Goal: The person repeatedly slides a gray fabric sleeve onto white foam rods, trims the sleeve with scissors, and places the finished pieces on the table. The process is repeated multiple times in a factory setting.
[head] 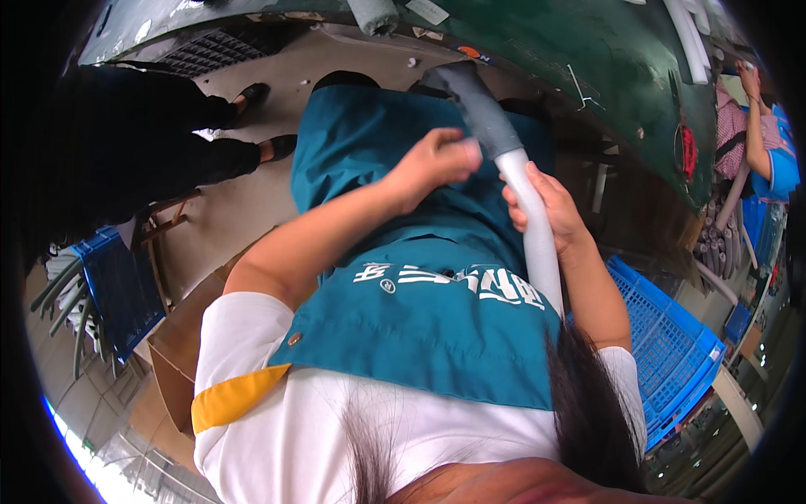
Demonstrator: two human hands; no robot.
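Observation:
My right hand (551,205) is wrapped around a long white tube, seemingly foam (543,242), whose near end runs down along my apron. Over the tube's far part sits a dark grey sleeve (491,123), its far end loose and bent to the left. My left hand (444,157) is just left of the sleeve, blurred, thumb and fingers partly curled with a gap between them; nothing shows in it. The tube and sleeve lie above the lap of my teal apron (359,151).
A green worktable (604,69) crosses ahead, bearing red-handled scissors (686,151), white tubes and a grey roll (374,16). Blue crates (667,353) stand right, a cardboard box (182,340) left. Another person in dark trousers stands left; another person is far right.

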